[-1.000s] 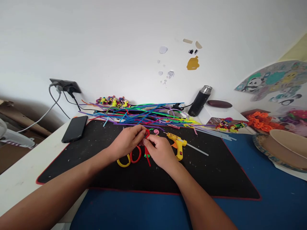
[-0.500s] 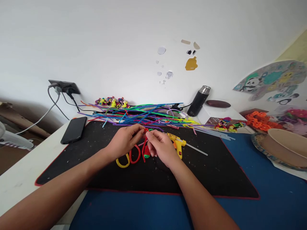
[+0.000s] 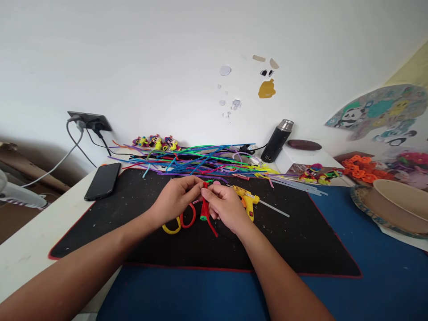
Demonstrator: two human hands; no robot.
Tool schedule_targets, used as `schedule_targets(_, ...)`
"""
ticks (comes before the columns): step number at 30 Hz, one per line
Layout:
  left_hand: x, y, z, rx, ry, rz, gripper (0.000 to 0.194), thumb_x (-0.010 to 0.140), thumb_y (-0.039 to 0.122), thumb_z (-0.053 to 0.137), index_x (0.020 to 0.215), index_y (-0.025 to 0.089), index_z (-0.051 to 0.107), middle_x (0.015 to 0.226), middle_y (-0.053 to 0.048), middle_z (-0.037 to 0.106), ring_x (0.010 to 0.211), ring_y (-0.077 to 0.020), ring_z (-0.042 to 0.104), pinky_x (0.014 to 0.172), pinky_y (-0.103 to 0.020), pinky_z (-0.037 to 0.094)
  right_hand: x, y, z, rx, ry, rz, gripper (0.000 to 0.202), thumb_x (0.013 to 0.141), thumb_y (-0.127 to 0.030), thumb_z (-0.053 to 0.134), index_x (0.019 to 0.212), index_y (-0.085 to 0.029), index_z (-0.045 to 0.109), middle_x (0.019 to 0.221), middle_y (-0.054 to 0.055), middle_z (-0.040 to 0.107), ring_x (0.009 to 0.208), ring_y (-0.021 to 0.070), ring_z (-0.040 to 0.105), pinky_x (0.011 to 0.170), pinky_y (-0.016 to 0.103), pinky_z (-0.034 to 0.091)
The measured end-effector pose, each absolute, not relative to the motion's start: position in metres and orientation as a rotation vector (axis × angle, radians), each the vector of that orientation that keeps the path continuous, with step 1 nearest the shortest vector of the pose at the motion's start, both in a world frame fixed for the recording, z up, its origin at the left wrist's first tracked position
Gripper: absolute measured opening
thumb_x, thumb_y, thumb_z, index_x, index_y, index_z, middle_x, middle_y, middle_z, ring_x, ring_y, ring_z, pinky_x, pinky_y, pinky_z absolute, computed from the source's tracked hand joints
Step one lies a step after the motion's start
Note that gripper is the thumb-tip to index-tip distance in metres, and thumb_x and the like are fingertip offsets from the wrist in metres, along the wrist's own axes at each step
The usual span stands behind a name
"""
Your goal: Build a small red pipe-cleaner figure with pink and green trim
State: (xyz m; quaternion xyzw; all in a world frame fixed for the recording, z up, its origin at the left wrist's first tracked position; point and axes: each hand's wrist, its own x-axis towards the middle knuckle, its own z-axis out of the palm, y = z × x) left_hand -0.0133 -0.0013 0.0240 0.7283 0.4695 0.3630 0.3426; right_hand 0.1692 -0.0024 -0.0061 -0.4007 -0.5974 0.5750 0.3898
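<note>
1. The left hand is pinching a red pipe cleaner just below the frame's centre.
2. The right hand is pinching it too, its fingers curling inward.
3. A yellow glue gun is lying right of centre.

1. The fingertips of the left hand and the right hand cover the upper part of the red pipe cleaner; its bend there cannot be told.
2. The blades of the scissors are hidden behind the left hand (only the coloured handles show).
3. The right hand hides part of the yellow glue gun.
4. The right edge cuts off the beige dish.
5. The small figures by the wall are too tiny for details.
</note>
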Motion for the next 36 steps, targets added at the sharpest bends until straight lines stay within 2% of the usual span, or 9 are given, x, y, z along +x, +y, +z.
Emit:
schedule_targets(3, -0.011, -0.003, 0.024, 1.795, 1.170, 0.977, 0.037, 0.099, 0.050, 0.055, 0.094, 0.017, 0.071, 0.078, 0.000, 0.069, 0.069, -0.0151, 0.059, 0.064, -0.023, 0.046, 0.170, -0.002, -0.006, -1.014, -1.501, 1.475, 0.043, 0.095, -0.059, 0.064, 0.078, -0.020, 0.062, 0.045, -0.008, 0.048, 0.038, 0.0083, 0.044, 0.044, 0.022, 0.032)
schedule_targets(8, -0.012, -0.001, 0.025, 1.762, 1.158, 0.930, 0.036, 0.100, 0.048, 0.055, 0.101, 0.017, 0.074, 0.067, 0.003, 0.061, 0.059, -0.0133, 0.054, 0.056, -0.022, 0.042, 0.170, -0.001, -0.003, -1.016, -1.472, 1.486, 0.041, 0.095, -0.057, 0.065, 0.077, -0.020, 0.064, 0.045, -0.008, 0.047, 0.038, 0.0085, 0.045, 0.044, 0.022, 0.033)
schedule_targets(13, -0.019, 0.004, 0.024, 1.839, 1.134, 0.944, 0.033, 0.096, 0.046, 0.060, 0.107, 0.017, 0.073, 0.085, -0.003, 0.075, 0.072, -0.0167, 0.066, 0.066, -0.025, 0.050, 0.170, -0.003, 0.000, -0.987, -1.445, 1.509, 0.042, 0.095, -0.059, 0.065, 0.080, -0.020, 0.067, 0.045, -0.009, 0.043, 0.039, 0.0090, 0.045, 0.042, 0.021, 0.032)
schedule_targets(17, -0.023, 0.006, 0.024, 1.995, 1.240, 0.946, 0.030, 0.096, 0.042, 0.059, 0.107, 0.018, 0.074, 0.078, -0.001, 0.074, 0.066, -0.0160, 0.063, 0.063, -0.025, 0.047, 0.169, -0.004, 0.003, -0.984, -1.459, 1.499, 0.044, 0.093, -0.061, 0.066, 0.078, -0.019, 0.066, 0.046, -0.009, 0.044, 0.038, 0.0082, 0.045, 0.043, 0.021, 0.034)
schedule_targets(27, -0.024, 0.004, 0.031, 2.108, 1.189, 1.017, 0.023, 0.096, 0.037, 0.062, 0.091, 0.018, 0.075, 0.078, -0.002, 0.074, 0.068, -0.0149, 0.063, 0.063, -0.024, 0.045, 0.169, -0.005, 0.004, -0.964, -1.450, 1.525, 0.044, 0.093, -0.062, 0.066, 0.081, -0.019, 0.066, 0.048, -0.008, 0.047, 0.040, 0.0085, 0.046, 0.044, 0.021, 0.034)
schedule_targets(32, -0.024, 0.001, 0.035, 1.949, 1.134, 0.960, 0.024, 0.096, 0.038, 0.062, 0.086, 0.017, 0.069, 0.075, -0.002, 0.072, 0.068, -0.0149, 0.061, 0.063, -0.024, 0.045, 0.168, -0.006, 0.006, -0.967, -1.432, 1.566, 0.044, 0.094, -0.062, 0.063, 0.079, -0.020, 0.061, 0.052, -0.007, 0.051, 0.041, 0.0085, 0.046, 0.042, 0.021, 0.032)
schedule_targets(36, -0.023, 0.002, 0.036, 1.728, 1.082, 0.977, 0.026, 0.090, 0.042, 0.069, 0.083, 0.017, 0.066, 0.071, 0.000, 0.067, 0.062, -0.0132, 0.057, 0.060, -0.024, 0.045, 0.167, -0.008, 0.007, -0.952, -1.426, 1.607, 0.042, 0.092, -0.060, 0.066, 0.082, -0.020, 0.062, 0.054, -0.007, 0.051, 0.041, 0.0084, 0.046, 0.041, 0.021, 0.031)
